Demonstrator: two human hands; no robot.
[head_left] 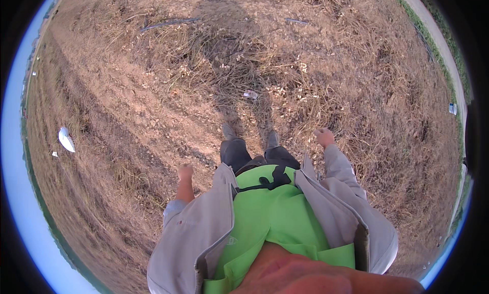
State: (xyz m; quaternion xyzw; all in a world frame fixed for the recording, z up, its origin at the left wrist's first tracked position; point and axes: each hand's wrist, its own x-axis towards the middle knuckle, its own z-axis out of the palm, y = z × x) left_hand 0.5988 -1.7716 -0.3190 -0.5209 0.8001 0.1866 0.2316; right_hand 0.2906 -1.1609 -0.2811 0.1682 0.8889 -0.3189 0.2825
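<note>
My left hand (pixel 185 172) hangs beside my left leg, over bare brown soil. It looks small and its fingers are mostly hidden, so I cannot tell how they are set. Farther forward on the right, my right hand (pixel 324 137) is held out with its fingers curled in. No object shows in either hand. Dry, pulled-up plants (pixel 239 72) lie in a tangled heap in front of my shoes (pixel 228 132). Pale pods that look like peanuts (pixel 303 67) are scattered among the stalks, several of them close to my right hand.
A crumpled clear plastic piece (pixel 250 94) lies on the heap. Dark flat strips, one a long strip (pixel 170 23), rest on the soil ahead. Off to the left is a white sack-like object (pixel 66 140). A pale path (pixel 439 37) with green edges runs along the right.
</note>
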